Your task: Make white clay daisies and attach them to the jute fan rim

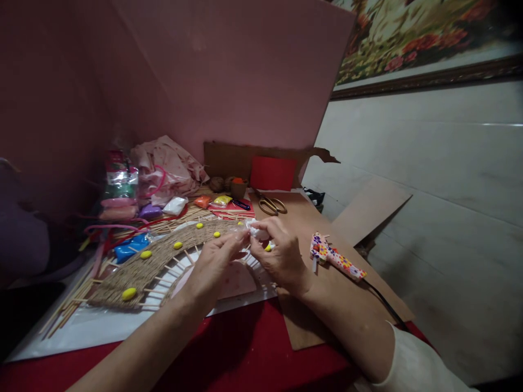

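Observation:
My left hand (218, 258) and my right hand (283, 251) meet above a curved, twine-woven piece (159, 261). Between their fingertips is a small clear plastic packet (258, 232) with something white inside, probably soft clay. The fingers of both hands are pinched closed on it and partly cover it. Thin wooden sticks (159, 280) poke out from the woven arc's inner edge. Several yellow oval dots, one of them a large yellow dot (129, 294), sit along the arc. A pale pink panel (237, 280) lies inside the curve, partly behind my left hand.
Gold-handled scissors (272, 206) lie on brown cardboard (327, 223); a flower-patterned glue gun (337, 257) rests to the right. Packets at the back and left include a blue packet (131, 247), a white packet (175, 205) and a yellow packet (223, 200). Red cloth (245, 337) covers the table.

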`<state>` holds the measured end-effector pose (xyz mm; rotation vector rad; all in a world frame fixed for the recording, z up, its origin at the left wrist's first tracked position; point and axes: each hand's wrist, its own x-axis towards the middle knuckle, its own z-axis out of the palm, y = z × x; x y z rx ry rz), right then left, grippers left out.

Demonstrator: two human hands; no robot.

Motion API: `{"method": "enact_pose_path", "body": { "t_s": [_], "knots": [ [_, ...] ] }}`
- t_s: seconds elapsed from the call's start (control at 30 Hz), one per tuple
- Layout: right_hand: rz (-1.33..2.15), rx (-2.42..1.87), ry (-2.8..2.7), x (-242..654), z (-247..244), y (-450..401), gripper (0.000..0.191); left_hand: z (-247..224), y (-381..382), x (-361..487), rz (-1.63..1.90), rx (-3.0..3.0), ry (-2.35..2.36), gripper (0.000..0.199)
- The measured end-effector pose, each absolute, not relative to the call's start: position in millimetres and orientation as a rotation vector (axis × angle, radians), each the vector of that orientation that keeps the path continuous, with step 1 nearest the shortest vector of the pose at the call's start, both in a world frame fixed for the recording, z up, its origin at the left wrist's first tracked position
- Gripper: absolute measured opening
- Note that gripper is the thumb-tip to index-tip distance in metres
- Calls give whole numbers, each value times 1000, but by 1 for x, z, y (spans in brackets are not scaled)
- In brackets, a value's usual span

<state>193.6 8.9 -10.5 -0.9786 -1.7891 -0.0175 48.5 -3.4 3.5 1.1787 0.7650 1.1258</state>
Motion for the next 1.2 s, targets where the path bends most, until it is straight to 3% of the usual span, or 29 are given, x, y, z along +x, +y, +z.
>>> {"method": "enact_pose_path", "body": {
  "t_s": [0.23,0.33,0.47,0.57,0.7,0.93,1.07,1.2],
  "knots": [
    [-53,-1071,-1706,193,-12,9,17,-3,-3,51,1074,1111,712,23],
    [202,-1118,-1590,195,-9,11,14,-4,-1,51,1057,977,688,24],
    [795,-1022,-1430,199,-5,17,19,-2,5,48,1057,774,671,20],
    [934,-914,-1455,201,-4,20,25,0,7,46,1090,761,675,18],
    [702,-986,-1585,201,-5,17,26,1,4,46,1070,896,694,25],
    [106,-1012,-1746,198,-3,9,8,4,-3,47,1047,1104,763,30],
    [36,-1017,-1700,199,-5,11,4,6,-4,48,1028,1182,764,30],
    [246,-1001,-1615,202,-5,13,9,6,-3,47,1017,1058,677,28]
  ]
}}
